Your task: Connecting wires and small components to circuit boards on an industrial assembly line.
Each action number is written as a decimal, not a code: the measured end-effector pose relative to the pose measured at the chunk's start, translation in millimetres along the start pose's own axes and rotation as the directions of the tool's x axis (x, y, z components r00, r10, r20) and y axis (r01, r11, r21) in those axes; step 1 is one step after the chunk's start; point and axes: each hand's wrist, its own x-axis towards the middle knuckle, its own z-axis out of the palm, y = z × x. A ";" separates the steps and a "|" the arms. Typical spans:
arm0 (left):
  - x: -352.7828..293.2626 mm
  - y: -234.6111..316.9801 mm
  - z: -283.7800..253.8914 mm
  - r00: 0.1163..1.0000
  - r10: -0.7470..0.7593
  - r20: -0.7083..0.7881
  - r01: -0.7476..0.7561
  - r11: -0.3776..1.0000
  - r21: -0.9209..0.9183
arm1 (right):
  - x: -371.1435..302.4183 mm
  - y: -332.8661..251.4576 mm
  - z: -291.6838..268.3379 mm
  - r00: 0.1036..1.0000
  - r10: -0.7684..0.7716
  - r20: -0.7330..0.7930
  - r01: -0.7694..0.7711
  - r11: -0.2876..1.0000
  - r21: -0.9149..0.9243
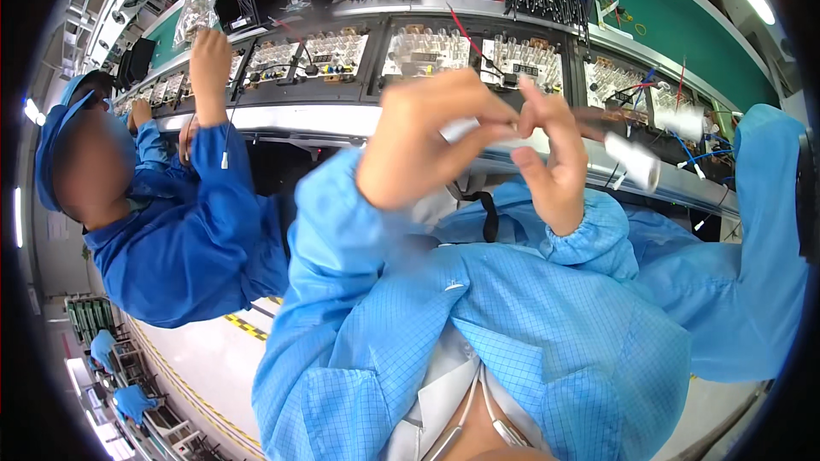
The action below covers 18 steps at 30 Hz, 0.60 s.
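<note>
Strip: small white piece (487,132) lies crosswise between both hands | left hand (427,141) pinches its left end | right hand (551,154) pinches its right end, equally near

Pretty bright in here — ceiling strip lights (758,2) glare white, far up and right of the conveyor rail (282,117). Both hands (427,141) just below that rail are motion-blurred; the rail itself bows hard, corners beyond it go black.
</note>
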 end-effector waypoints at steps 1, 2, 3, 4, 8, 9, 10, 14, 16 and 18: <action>-8.0 1.1 13.3 0.999 -0.022 -0.038 0.022 1.000 0.012 | -1.8 -2.7 6.0 1.000 -0.011 -0.022 0.011 1.000 -0.006; -14.0 1.9 25.7 0.996 -0.041 -0.075 0.042 0.999 0.022 | -4.2 -3.0 6.8 1.000 -0.013 -0.026 0.013 1.000 -0.005; -17.6 3.4 35.8 0.993 -0.062 -0.096 0.072 0.993 0.099 | -6.4 -2.3 6.6 0.999 0.026 -0.028 -0.026 1.000 -0.009; -20.1 4.2 39.2 0.994 -0.062 -0.095 0.071 0.992 0.101 | -8.3 -0.5 7.0 0.997 0.066 -0.030 -0.066 0.998 -0.013; -24.5 10.7 36.4 0.978 -0.180 -0.101 0.190 0.976 0.103 | -11.3 -1.4 4.8 0.999 -0.006 -0.037 -0.002 0.979 -0.205; -24.2 13.6 29.6 0.978 -0.194 -0.075 0.200 0.976 0.084 | -8.9 -1.3 4.4 0.998 -0.059 -0.035 0.050 0.973 -0.226; -25.4 14.6 23.3 0.977 -0.208 -0.048 0.211 0.975 0.065 | -7.7 -2.1 2.7 0.998 -0.055 -0.036 0.046 0.973 -0.225; -32.5 4.2 -16.1 0.958 -0.218 -0.186 0.220 0.975 -0.012 | -9.2 -1.6 -18.0 0.968 -0.033 -0.250 0.011 0.996 -0.088; -35.7 -8.0 -27.5 0.891 -0.299 -0.342 0.310 0.950 -0.023 | -3.9 -5.0 -34.0 0.962 0.025 -0.272 -0.048 0.996 -0.075; -34.8 -27.2 -29.7 0.856 -0.308 -0.416 0.331 0.943 -0.016 | -0.8 0.4 -46.8 0.970 0.002 -0.244 -0.035 0.990 -0.133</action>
